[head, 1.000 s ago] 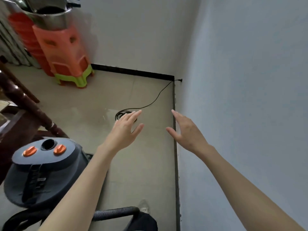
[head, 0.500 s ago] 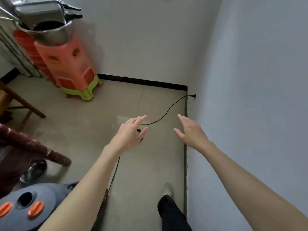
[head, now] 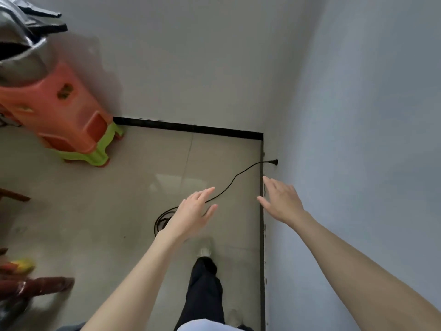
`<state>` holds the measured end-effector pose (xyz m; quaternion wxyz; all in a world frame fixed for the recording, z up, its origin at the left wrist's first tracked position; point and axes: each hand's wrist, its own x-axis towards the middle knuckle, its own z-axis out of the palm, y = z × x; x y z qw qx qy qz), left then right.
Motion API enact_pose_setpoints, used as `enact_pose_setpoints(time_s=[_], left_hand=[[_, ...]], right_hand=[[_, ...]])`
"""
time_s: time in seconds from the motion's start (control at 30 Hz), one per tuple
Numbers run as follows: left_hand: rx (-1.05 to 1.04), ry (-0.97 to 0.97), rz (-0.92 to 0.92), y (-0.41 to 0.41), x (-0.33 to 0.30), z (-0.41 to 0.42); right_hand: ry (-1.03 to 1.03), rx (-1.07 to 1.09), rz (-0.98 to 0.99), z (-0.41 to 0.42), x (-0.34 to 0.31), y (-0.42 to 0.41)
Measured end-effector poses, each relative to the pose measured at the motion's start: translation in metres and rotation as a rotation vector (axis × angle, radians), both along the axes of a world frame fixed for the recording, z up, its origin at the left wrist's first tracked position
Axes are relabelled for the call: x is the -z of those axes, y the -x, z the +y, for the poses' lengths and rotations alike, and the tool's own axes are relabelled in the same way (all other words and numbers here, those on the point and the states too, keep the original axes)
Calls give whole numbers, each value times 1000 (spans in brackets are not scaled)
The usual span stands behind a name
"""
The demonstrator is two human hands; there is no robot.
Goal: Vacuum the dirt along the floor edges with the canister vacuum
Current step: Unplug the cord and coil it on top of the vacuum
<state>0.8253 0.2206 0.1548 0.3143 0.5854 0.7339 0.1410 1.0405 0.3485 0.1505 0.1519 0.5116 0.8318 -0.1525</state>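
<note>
Your left hand (head: 193, 212) and right hand (head: 281, 201) are both stretched forward with straight fingers and hold nothing. The floor (head: 100, 211) between the orange stools (head: 59, 113) at the far left and the right wall (head: 358, 163) is free. A black cord (head: 235, 179) runs from a plug (head: 273, 162) low on that wall, along the dark floor edge (head: 262, 235). The vacuum itself is out of view; the left side is blurred.
</note>
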Motion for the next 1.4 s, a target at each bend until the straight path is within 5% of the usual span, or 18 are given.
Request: enact_pose_setpoints(time_s=[0.2, 0.43, 0.83, 1.0, 1.4], left_hand=[[81, 80, -16, 57, 75, 133], [200, 72, -3, 78, 196, 277], [376, 30, -90, -34, 433, 442], [381, 49, -127, -90, 465, 484], [351, 33, -179, -116, 468, 518]], right_hand=[[-5, -8, -129, 124, 62, 29], [11, -99, -517, 249, 160, 38], [-72, -454, -1081, 383, 340, 21], [-86, -548, -1264, 407, 342, -11], [-104, -667, -1252, 409, 344, -17]])
